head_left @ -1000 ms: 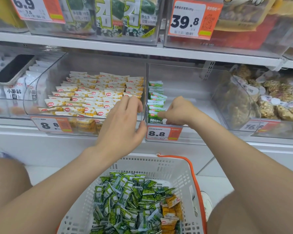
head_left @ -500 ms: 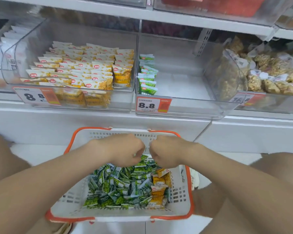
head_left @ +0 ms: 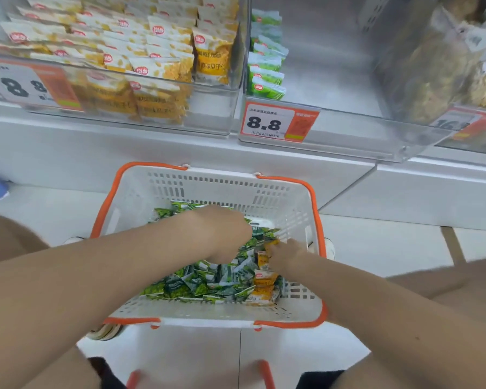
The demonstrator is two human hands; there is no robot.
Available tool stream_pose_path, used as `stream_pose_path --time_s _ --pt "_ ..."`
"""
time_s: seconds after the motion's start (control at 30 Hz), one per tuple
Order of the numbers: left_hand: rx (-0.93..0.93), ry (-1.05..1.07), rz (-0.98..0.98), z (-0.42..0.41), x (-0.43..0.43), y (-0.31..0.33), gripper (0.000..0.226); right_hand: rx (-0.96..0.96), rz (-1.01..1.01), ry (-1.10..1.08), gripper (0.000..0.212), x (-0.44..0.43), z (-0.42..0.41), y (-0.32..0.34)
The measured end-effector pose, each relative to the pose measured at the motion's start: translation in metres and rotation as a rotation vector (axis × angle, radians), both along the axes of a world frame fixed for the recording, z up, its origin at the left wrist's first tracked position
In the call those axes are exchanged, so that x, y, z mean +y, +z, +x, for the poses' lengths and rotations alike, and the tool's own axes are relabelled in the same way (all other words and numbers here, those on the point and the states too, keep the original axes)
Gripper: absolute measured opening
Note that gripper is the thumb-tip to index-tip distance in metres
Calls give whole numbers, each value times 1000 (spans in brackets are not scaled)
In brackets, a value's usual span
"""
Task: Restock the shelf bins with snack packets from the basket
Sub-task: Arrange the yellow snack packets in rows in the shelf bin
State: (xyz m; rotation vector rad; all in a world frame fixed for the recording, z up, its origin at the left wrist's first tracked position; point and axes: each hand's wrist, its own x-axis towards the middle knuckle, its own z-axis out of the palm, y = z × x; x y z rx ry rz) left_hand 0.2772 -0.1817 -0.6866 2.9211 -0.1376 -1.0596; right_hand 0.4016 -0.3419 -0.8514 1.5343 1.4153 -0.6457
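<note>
While both hands are sitting down inside the basket [head_left: 208, 186], we are recording the fingers first. On the left hand [head_left: 225, 234] they are curling down into the green packets [head_left: 202, 284], tips hidden beneath the hand, so we cannot tell whether they are holding any. On the right hand [head_left: 288, 252] the fingertips are touching a yellow packet [head_left: 272, 244] at the pile's right side; whether they are gripping it cannot be told either. Loose green stock is lying directly under the left fingers and towards us. Its bin [head_left: 334, 141] is standing up and ahead, slightly right of the basket, so we are judging the right hand nearer. The shelved green row [head_left: 267, 66] is running front to back against that bin's left wall.
</note>
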Motion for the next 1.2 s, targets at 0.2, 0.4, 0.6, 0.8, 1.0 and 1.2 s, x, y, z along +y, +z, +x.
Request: stream_pose_path --time_s 0.2,0.4,0.6,0.8,1.0,1.2 --pt "9 42 -48 4 7 2 16 132 201 -103 25 24 4 28" --pt "22 159 -26 -5 19 15 21 308 721 -588 14 46 10 65" --pt "-95 344 -124 -22 36 31 42 729 1047 -1184 24 68 -12 129" --pt "-358 605 -412 -30 51 54 67 1243 1045 -1641 22 76 -32 200" --pt "-495 1021 -1065 -36 57 93 18 1028 1394 -1188 22 75 -30 255" --pt "-562 1004 -1262 -41 71 110 28 888 1626 -1010 22 86 -28 271"
